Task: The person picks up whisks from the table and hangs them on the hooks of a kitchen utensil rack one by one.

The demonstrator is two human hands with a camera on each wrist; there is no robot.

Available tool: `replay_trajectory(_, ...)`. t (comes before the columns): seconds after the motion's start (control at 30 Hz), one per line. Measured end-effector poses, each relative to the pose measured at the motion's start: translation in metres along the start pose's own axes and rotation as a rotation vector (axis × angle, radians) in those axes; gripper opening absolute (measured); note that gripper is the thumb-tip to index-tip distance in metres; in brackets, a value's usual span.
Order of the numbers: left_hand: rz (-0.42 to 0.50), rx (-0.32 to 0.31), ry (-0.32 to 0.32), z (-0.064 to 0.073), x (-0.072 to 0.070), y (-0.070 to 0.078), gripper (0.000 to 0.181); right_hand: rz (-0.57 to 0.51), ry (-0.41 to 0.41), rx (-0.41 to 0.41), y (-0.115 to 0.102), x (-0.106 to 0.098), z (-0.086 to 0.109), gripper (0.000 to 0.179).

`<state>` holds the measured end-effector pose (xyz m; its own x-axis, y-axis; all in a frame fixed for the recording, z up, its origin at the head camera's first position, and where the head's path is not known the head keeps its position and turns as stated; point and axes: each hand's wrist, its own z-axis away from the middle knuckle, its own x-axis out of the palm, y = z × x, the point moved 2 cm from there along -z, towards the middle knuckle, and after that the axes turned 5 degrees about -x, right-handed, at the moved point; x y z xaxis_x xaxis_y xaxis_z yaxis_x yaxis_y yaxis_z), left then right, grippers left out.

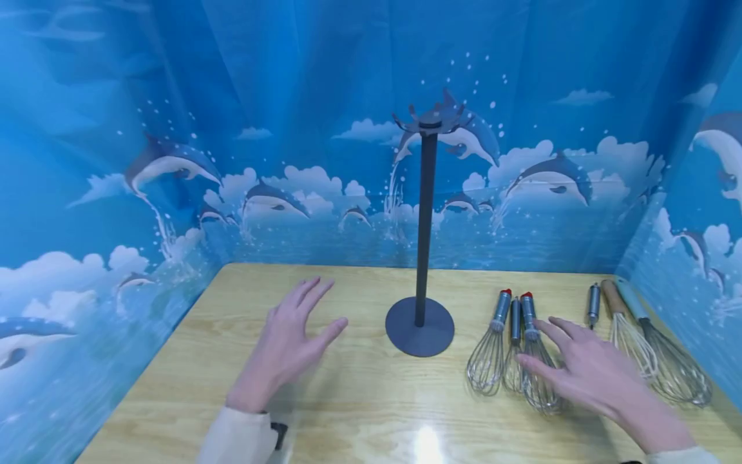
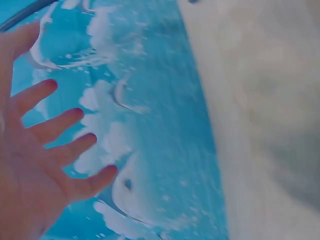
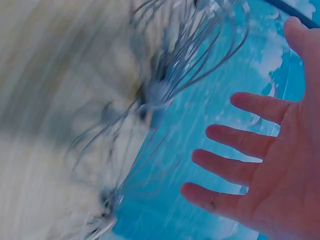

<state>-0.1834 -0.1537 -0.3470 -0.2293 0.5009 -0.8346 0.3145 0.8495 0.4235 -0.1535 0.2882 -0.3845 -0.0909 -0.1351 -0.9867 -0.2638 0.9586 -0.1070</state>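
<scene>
A person's left hand (image 1: 290, 341), in a white sleeve (image 1: 236, 438), was close by, lifted over the light wooden table (image 1: 359, 399). Its fingers were spread apart and it held nothing. The right hand (image 1: 594, 370) was spread out too, with nothing in it, and the two hands were well apart. It was over a row of whisks; I could not tell if a fingertip touched one. Under and beside it lay a silver wire whisk with a red tip (image 1: 497, 325), a thin silver whisk (image 1: 515, 328), and another red-tipped silver whisk (image 1: 533, 345), partly hidden by the hand. On its other side lay a short silver handle (image 1: 594, 303), a white-wire whisk with a brown handle (image 1: 614, 299), and a big wire whisk with a pale blue-green handle (image 1: 645, 319). Between the hands, farther back, a tall black stand with a round foot and hooks on top (image 1: 425, 225) stood upright. Behind it hung a blue dolphin curtain (image 1: 324, 77).
</scene>
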Motion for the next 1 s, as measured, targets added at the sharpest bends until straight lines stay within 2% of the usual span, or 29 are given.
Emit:
replay_trajectory(0.2,0.185,0.195,0.16,-0.027,-0.026,0.026,0.05,-0.034,-0.02,-0.023,-0.032,-0.005,-0.019,0.082)
replay_trajectory(0.3,0.244,0.29,0.236,-0.042,-0.041,0.04,0.044,-0.056,-0.024,-0.043,-0.048,-0.004,-0.027,0.079)
replay_trajectory(0.4,0.282,0.354,0.306,-0.058,-0.055,0.054,0.041,-0.044,-0.02,-0.069,-0.06,-0.001,-0.033,0.075)
replay_trajectory(0.53,0.315,0.412,0.357,-0.079,-0.071,0.072,0.04,0.009,-0.021,-0.066,-0.07,0.003,-0.04,0.071)
replay_trajectory(0.73,0.337,0.491,0.408,-0.103,-0.085,0.096,0.041,0.019,-0.072,-0.001,-0.078,0.012,-0.047,0.077)
replay_trajectory(0.87,0.326,0.518,0.438,-0.114,-0.089,0.108,0.042,0.021,-0.105,0.026,-0.086,0.017,-0.05,0.062)
replay_trajectory(1.0,0.322,0.53,0.435,-0.123,-0.092,0.12,0.044,0.015,-0.099,-0.004,-0.092,0.018,-0.055,0.048)
